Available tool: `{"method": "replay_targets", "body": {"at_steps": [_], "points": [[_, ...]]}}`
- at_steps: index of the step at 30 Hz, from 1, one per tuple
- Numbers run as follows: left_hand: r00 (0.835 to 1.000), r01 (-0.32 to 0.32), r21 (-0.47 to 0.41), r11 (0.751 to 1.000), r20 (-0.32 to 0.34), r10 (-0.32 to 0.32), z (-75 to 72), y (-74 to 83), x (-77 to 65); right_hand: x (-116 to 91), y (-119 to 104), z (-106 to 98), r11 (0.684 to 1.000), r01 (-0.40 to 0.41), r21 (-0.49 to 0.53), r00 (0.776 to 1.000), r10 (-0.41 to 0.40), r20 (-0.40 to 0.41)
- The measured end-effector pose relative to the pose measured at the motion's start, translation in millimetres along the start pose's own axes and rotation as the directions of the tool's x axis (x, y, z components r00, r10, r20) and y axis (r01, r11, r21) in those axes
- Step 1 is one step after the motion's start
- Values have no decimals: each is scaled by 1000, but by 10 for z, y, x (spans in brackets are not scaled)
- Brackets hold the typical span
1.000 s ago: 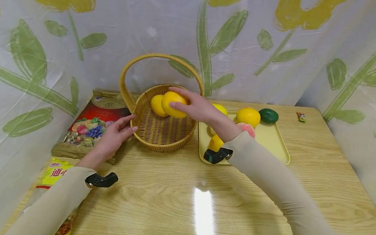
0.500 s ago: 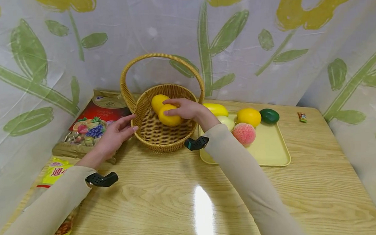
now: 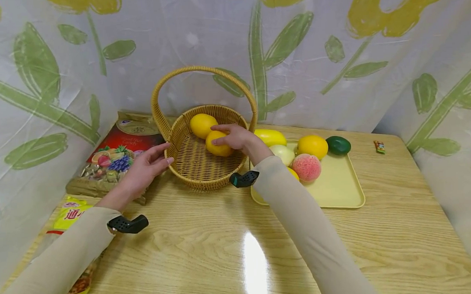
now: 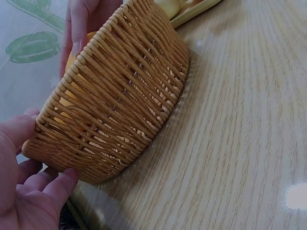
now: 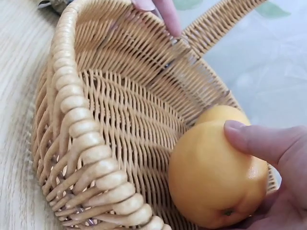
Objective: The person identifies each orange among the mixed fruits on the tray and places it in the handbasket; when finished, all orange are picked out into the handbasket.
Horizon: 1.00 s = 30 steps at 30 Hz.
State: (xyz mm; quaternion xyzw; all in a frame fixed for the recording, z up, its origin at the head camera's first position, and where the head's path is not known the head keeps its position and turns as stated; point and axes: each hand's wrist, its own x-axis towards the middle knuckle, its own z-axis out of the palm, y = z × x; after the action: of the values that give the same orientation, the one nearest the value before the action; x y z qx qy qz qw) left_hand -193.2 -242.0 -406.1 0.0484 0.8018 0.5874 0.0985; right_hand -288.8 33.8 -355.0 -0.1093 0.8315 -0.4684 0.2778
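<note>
My right hand [image 3: 241, 140] holds an orange [image 3: 218, 144] low inside the wicker basket [image 3: 189, 179]. In the right wrist view the thumb lies on top of the orange [image 5: 216, 177], with other fingers partly hidden beneath it. A second yellow-orange fruit [image 3: 203, 124] sits beside it at the back of the basket. At the basket's left side, my left hand [image 3: 143, 170] grips the rim. The left wrist view has the thumb at the rim and the other fingers of the left hand [image 4: 33, 191] against the woven outer wall.
Right of the basket, a yellow tray [image 3: 340, 190] bears a peach [image 3: 306, 167], an orange, a dark green fruit [image 3: 338, 145] and several others. A red candy bag [image 3: 121, 147] and a yellow packet [image 3: 70, 213] lie left. A small wrapped sweet [image 3: 379, 147] lies far right.
My right hand has lowered the orange into the basket, then shifted it slightly right, apart from its earlier spot. The left hand stays at the rim.
</note>
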Motion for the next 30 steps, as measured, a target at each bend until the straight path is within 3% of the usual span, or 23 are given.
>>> {"method": "replay_targets", "body": {"at_steps": [5, 11, 19, 30], "points": [[1000, 2, 1, 1000, 6, -2, -1, 20, -3, -4, -13, 0, 1000, -8, -20, 1000, 7, -7], [1000, 3, 13, 1000, 5, -3, 8, 35, -10, -29, -51, -15, 992, -14, -122, 1000, 12, -21], [1000, 10, 10, 1000, 9, -10, -7, 24, -24, -43, -71, 4, 963, 36, -268, 999, -36, 5], [1000, 4, 25, 1000, 3, -4, -9, 25, -21, -34, -84, 8, 952, 18, -305, 999, -26, -24]]}}
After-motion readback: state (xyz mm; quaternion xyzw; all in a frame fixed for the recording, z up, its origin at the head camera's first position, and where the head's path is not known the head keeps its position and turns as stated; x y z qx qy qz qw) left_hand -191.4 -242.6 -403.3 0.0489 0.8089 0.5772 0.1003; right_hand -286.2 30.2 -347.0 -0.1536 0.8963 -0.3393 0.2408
